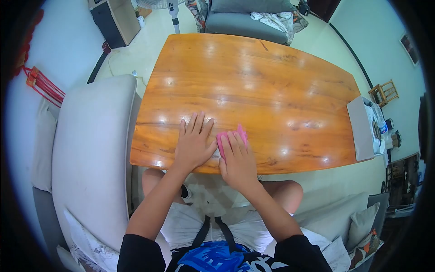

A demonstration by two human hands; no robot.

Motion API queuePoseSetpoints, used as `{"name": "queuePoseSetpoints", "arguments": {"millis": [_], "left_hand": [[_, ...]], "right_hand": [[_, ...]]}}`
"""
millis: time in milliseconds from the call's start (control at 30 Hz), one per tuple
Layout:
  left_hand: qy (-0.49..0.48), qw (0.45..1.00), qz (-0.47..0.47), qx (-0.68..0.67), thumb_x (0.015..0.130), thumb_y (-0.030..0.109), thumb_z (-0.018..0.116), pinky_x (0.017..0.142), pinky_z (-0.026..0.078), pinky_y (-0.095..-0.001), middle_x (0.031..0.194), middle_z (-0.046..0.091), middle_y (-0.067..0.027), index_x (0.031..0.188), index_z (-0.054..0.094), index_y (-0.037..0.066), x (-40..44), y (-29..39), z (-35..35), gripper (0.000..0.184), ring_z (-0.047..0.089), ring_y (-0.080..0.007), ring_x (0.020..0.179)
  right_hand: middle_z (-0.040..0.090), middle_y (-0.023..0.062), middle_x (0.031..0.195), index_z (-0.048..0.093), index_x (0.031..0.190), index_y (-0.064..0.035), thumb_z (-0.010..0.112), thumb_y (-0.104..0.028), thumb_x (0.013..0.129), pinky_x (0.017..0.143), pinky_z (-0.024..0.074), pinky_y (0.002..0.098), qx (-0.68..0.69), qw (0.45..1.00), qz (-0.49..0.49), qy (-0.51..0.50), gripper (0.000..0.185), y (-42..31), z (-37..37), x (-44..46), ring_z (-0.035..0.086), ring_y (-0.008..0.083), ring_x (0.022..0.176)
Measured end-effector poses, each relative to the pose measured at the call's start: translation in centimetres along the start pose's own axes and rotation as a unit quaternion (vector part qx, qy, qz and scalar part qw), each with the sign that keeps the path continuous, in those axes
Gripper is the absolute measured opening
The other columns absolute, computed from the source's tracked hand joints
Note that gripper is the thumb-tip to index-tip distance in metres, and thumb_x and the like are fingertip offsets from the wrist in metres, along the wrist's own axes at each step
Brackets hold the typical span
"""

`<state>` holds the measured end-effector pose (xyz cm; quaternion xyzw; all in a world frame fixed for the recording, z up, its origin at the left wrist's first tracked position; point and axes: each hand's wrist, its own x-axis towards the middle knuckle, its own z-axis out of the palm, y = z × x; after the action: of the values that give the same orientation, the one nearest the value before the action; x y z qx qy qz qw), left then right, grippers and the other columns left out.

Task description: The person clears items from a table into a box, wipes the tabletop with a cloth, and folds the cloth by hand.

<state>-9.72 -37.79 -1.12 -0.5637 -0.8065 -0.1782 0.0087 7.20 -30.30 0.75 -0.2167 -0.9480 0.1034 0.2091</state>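
A glossy wooden table [253,86] stretches out in front of me. My left hand [195,143] lies flat on it near the front edge, fingers spread, with nothing in it. Just to its right, my right hand [239,163] presses down on a crumpled pink cloth [243,133], which shows around the fingertips and beside the thumb. The cloth rests on the tabletop, partly hidden under the fingers.
At the table's right end stands a white box [360,131] holding a plastic bottle and other items. A pale sofa [93,149] runs along the left side. Beyond the far edge are a grey sofa [231,22] and a fan [174,11].
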Motion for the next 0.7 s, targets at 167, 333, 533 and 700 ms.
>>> {"name": "queuePoseSetpoints", "arguments": {"millis": [167,333,533,700], "left_hand": [[0.012,1.0,0.01,0.007,0.091,0.045,0.059,0.122,0.018,-0.0585,0.162,0.033,-0.0178,0.15,0.046,0.014,-0.2,-0.3,0.5,0.068,0.028,-0.0354,0.151],[0.013,1.0,0.013,-0.001,0.09,0.042,0.06,0.122,0.017,-0.0581,0.161,0.034,-0.0179,0.15,0.045,0.015,-0.1,-0.3,0.2,0.068,0.028,-0.0358,0.15],[-0.014,1.0,0.001,0.01,0.092,0.046,0.056,0.122,0.018,-0.0595,0.162,0.032,-0.0181,0.152,0.045,0.014,0.1,-0.2,0.2,0.069,0.026,-0.0345,0.152],[-0.015,1.0,0.0,0.009,0.092,0.047,0.057,0.121,0.019,-0.0592,0.162,0.032,-0.0182,0.151,0.046,0.014,0.0,-0.2,0.1,0.068,0.027,-0.0341,0.152]], "right_hand": [[0.049,0.0201,0.144,0.05,0.142,-0.0026,0.061,-0.021,0.089,0.116,0.031,0.054,-0.007,0.999,-0.032,0.014,0.056,1.8,1.2,1.3,0.04,0.0377,0.141],[0.049,0.0199,0.144,0.051,0.142,-0.0035,0.061,-0.022,0.089,0.115,0.0311,0.0548,-0.032,0.999,0.015,0.037,0.056,3.3,2.4,4.9,0.04,0.0371,0.142],[0.05,0.0206,0.141,0.049,0.143,-0.0022,0.062,-0.019,0.088,0.116,0.0303,0.0544,-0.006,1.0,-0.003,0.016,0.058,0.1,0.1,-0.7,0.041,0.0392,0.14],[0.049,0.02,0.144,0.049,0.143,-0.0049,0.061,-0.022,0.09,0.117,0.0294,0.0556,-0.007,0.999,-0.029,0.014,0.057,2.5,1.3,1.1,0.039,0.0413,0.141]]}}
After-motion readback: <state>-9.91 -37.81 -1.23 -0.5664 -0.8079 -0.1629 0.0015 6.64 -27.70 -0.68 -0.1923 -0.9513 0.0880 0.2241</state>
